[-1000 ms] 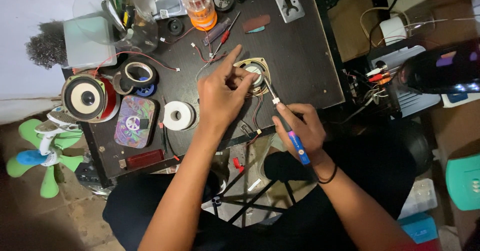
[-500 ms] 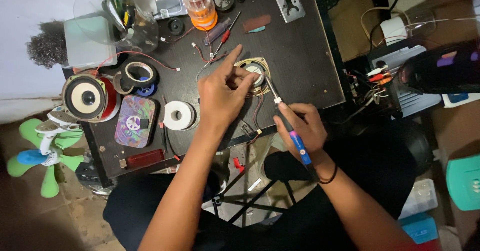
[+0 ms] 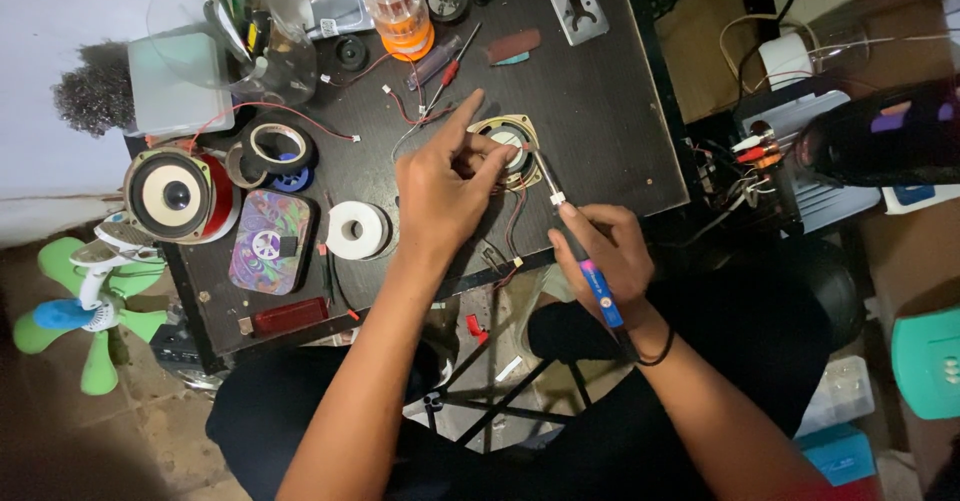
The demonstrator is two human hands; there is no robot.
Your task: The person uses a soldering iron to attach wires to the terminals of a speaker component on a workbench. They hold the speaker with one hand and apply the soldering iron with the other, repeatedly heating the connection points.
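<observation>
Cluttered dark counter carries a small speaker near its front edge. Left hand rests on it, fingers pinching its rim. Right hand, fingers clamped round a soldering iron, holds the tip at the speaker.

A small round speaker in a brass-coloured frame lies flat on the dark desk, a blue-handled soldering iron angled at its edge.
</observation>
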